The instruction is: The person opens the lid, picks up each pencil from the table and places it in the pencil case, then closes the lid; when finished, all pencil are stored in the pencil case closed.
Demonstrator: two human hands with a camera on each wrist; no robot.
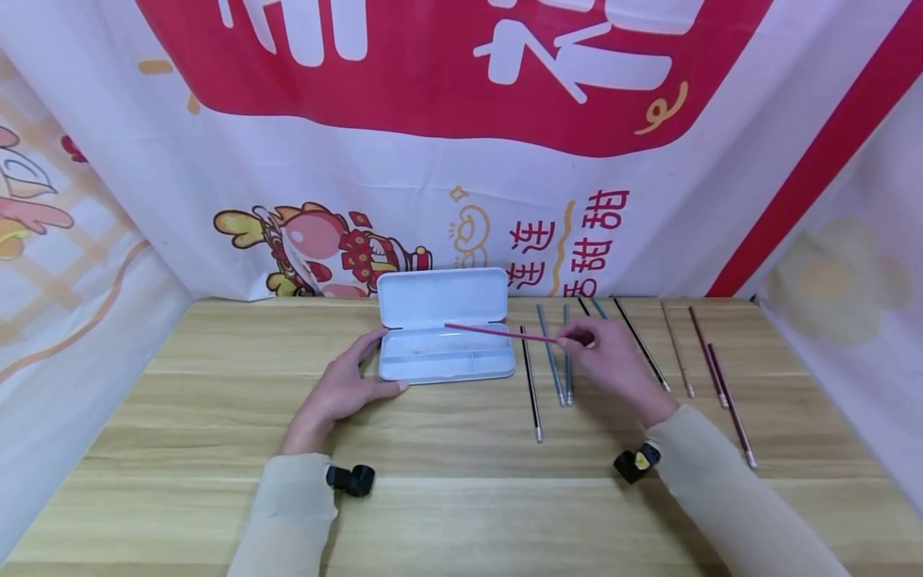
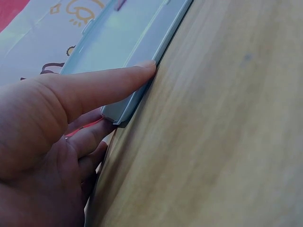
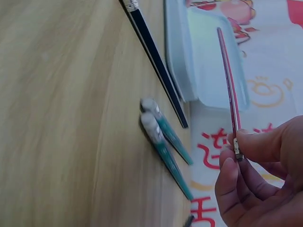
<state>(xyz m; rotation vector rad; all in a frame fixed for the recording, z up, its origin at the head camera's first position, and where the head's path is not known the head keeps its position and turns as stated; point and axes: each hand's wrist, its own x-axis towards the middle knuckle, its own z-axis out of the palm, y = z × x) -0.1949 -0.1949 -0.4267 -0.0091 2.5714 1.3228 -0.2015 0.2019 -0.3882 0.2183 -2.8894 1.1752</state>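
Note:
A light blue pencil case (image 1: 447,367) lies with its lid (image 1: 443,298) raised. My left hand (image 1: 348,385) holds its left end. In the left wrist view the thumb (image 2: 109,87) rests along the case's front edge, while the other fingers bend round the end. My right hand (image 1: 606,357) pinches a red pencil (image 1: 497,331) near its eraser end, between thumb and fingertips. That pencil is held over the case, its far end above the back compartment. In the right wrist view the red pencil (image 3: 229,80) appears in front of the lid.
Right of the case lie a black pencil (image 1: 531,385) and two teal pencils (image 1: 551,357). Farther right are another black pencil (image 1: 642,344), a tan pencil (image 1: 676,349) and two dark red pencils (image 1: 731,405). A printed cloth (image 1: 433,168) hangs behind the wooden table (image 1: 469,513).

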